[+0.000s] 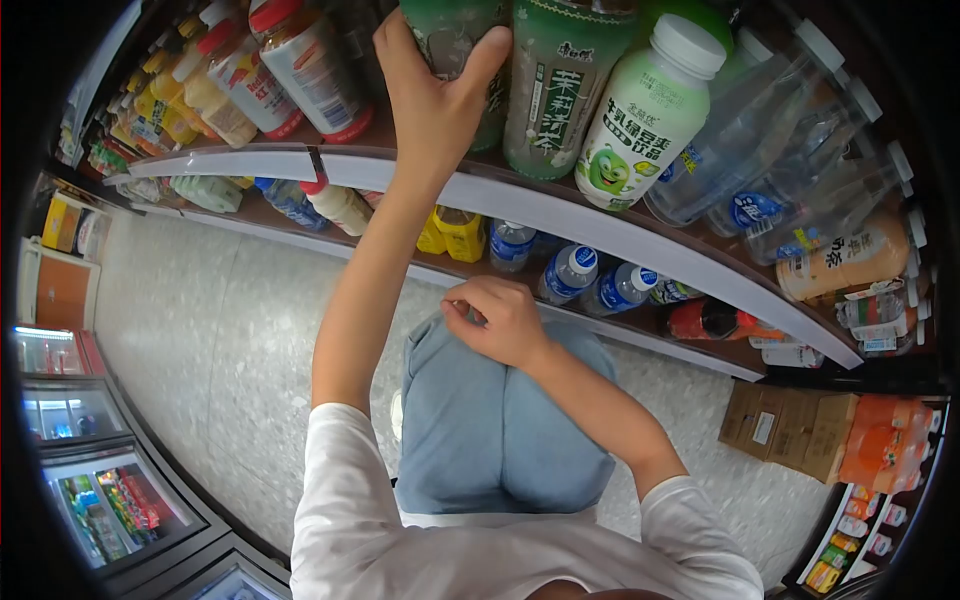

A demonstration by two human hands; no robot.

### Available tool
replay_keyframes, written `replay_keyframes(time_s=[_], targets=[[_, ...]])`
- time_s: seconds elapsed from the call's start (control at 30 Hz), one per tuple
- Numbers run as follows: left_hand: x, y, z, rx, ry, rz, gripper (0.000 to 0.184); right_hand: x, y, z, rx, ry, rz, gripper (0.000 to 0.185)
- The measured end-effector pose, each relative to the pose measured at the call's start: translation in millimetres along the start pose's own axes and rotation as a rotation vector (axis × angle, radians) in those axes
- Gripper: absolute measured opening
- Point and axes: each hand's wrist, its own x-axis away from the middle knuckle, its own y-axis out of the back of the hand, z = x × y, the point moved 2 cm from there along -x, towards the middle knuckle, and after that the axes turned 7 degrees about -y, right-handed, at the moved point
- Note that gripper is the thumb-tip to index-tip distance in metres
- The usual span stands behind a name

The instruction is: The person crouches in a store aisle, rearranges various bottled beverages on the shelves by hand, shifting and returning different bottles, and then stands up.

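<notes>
At the top of the view, my left hand (432,115) is wrapped around a green-labelled tea bottle (448,38) on the upper shelf, thumb on its right side. Just right of it stands a matching jasmine tea bottle (558,95). Beside that is a white-capped bottle of green mung bean milk drink (645,120). My right hand (500,320) hovers over or rests on my knees, its fingers loosely curled, and nothing shows in them. The top of the held bottle is cut off by the frame edge.
Red-capped bottles (315,70) stand left on the upper shelf, clear bottles (740,140) to the right. A white shelf edge (560,205) curves across. Water bottles (568,275) fill the lower shelf. Cardboard boxes (790,430) sit at right; glass-door fridges (120,505) line the left.
</notes>
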Motion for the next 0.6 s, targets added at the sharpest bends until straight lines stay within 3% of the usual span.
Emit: replay_keyframes(time_s=[0.1, 0.23, 0.3, 0.37, 0.4, 0.47, 0.6], targets=[[-1, 8, 3, -0.013, -0.095, 0.11, 0.059, 2, -1, -1, 0.003, 0.001, 0.009, 0.009], [30, 19, -5, 0.195, -0.164, 0.046, 0.078, 2, 0, 2, -0.012, 0.004, 0.053, 0.009], [39, 48, -10, -0.325, -0.424, 0.064, 0.084, 3, 0, 3, -0.015, 0.008, 0.054, 0.009], [40, 71, -1, -0.319, -0.445, -0.161, 0.079, 3, 0, 4, -0.007, -0.027, 0.098, 0.008], [36, 82, -1, -0.316, -0.455, -0.161, 0.079, 3, 0, 5, -0.007, -0.019, 0.092, 0.008], [27, 105, -1, -0.707, -0.34, -0.242, 0.076, 3, -3, 4, -0.013, -0.03, 0.153, 0.007], [4, 119, 13, -0.57, -0.147, -0.11, 0.077, 3, -8, 0, 0.024, -0.025, 0.185, 0.006]])
